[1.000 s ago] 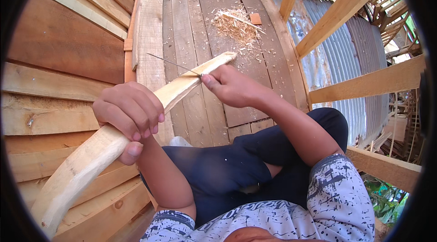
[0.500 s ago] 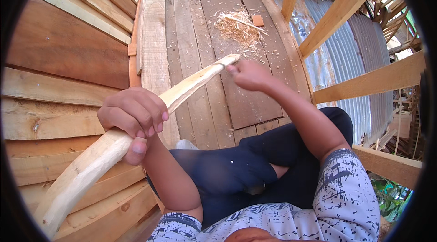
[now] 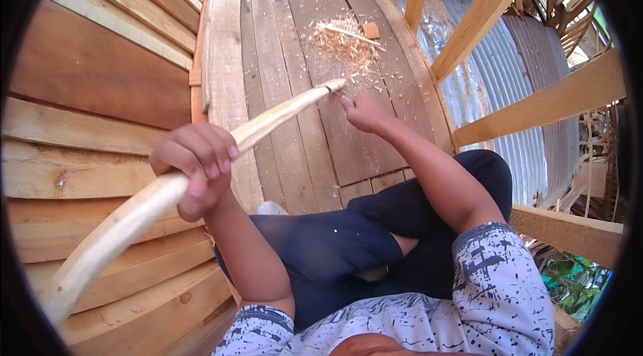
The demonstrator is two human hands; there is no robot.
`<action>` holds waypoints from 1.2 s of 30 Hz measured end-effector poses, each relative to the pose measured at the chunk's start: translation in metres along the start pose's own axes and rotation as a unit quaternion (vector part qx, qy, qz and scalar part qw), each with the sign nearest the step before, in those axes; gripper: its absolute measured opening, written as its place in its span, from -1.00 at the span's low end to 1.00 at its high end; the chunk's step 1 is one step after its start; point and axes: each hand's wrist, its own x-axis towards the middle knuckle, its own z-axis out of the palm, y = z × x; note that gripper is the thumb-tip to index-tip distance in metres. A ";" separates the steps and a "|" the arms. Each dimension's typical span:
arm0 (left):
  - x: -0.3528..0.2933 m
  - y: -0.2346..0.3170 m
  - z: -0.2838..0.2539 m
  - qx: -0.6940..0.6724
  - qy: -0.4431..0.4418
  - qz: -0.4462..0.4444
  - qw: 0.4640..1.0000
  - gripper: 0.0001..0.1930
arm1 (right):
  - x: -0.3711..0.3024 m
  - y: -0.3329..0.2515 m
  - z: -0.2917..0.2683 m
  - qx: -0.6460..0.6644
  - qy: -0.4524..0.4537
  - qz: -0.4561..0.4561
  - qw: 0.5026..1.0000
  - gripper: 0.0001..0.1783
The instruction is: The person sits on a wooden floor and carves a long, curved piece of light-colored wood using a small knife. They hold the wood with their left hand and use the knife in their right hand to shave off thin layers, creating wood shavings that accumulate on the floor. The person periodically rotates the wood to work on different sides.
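Observation:
My left hand [image 3: 194, 155] is closed around a long, curved, pale wooden stick [image 3: 120, 222] with its bark stripped off. From the lower left, the stick slants up across the view to a narrower, flattened tip. Close to that tip a thin dark line [image 3: 329, 89] crosses the wood; whether it is a cord, a notch or a mark cannot be made out. Just right of and below the tip is my right hand [image 3: 366, 113], fingers curled in with the thumb side toward the stick. A small gap shows between them. What those fingers hold, if anything, is hidden.
Wood shavings [image 3: 345, 44] lie heaped on the plank floor [image 3: 365, 155], beside a small orange-brown block [image 3: 371, 30]. A board wall [image 3: 87, 121] rises on the left. Wooden rails [image 3: 536, 111] stand on the right, with corrugated metal sheets [image 3: 509, 54] beyond. My legs [image 3: 321, 242] are folded in front.
My left hand has tilted and shifted slightly upward with the stick. My right hand has moved a little away from the tip, and the dark line there shows more plainly.

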 end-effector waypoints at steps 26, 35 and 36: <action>-0.004 0.005 -0.004 0.042 0.069 -0.014 0.997 -0.86 | -0.036 -0.092 0.007 0.056 0.009 -0.095 0.994 -0.42; -0.004 0.003 -0.005 0.038 0.073 -0.019 0.996 -0.84 | -0.019 -0.080 0.012 0.034 0.024 -0.089 0.995 -0.41; -0.005 0.004 -0.006 0.046 0.086 -0.016 0.995 -0.84 | -0.031 -0.095 0.010 0.025 0.017 -0.129 0.991 -0.40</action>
